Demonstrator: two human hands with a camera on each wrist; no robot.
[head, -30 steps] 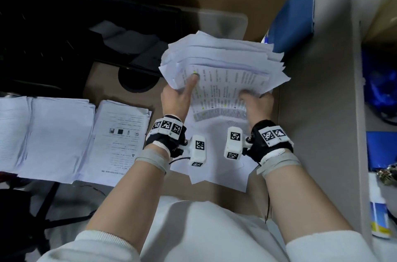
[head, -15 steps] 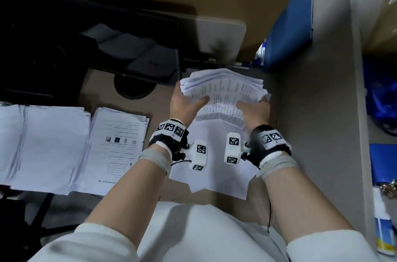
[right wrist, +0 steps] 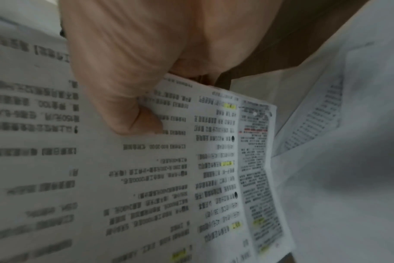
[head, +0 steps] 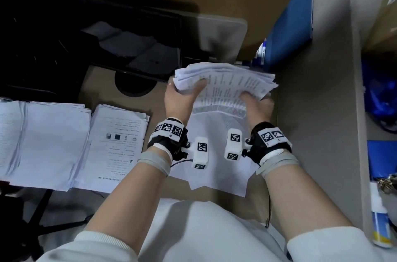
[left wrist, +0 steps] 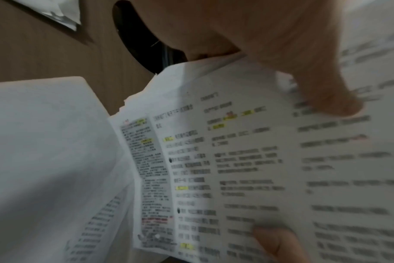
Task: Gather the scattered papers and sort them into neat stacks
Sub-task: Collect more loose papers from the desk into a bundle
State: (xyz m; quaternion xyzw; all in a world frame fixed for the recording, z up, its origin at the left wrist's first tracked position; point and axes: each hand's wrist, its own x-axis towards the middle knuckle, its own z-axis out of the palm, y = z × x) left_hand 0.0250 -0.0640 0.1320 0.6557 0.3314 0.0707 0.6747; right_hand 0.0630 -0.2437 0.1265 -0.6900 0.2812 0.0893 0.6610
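- Both sets of fingers are clamped on the thick, ragged bundle of white printed sheets [head: 225, 83]: the left hand [head: 180, 100] grips its left edge with the thumb on the top page, and the right hand [head: 256, 105] grips the right edge the same way, thumb [right wrist: 133, 113] curled onto the print.
- The bundle is held off the brown wooden table [head: 101, 87], tilted away from us, above a few loose white sheets [head: 217, 165] that lie flat under our wrists.
- We judge the step in hand to be squaring this bundle, since its edges are fanned and stepped in the head view.
- To do it well, we should loosen the pinch just enough for sheets to slide, stand the bundle on its long edge and tap it on the table, then turn it and tap the short edge.
- We should keep the thumbs near the outer edges, so the middle does not buckle.
- The grey partition wall [head: 311, 133] stands just beside the right hand, so we should tap slightly leftward.
- Farther left, two flat piles of white printed paper [head: 64, 143] lie side by side; once squared, the bundle should probably go down near them, apart, or onto the matching pile.
- Those loose sheets underneath are not yet gathered.
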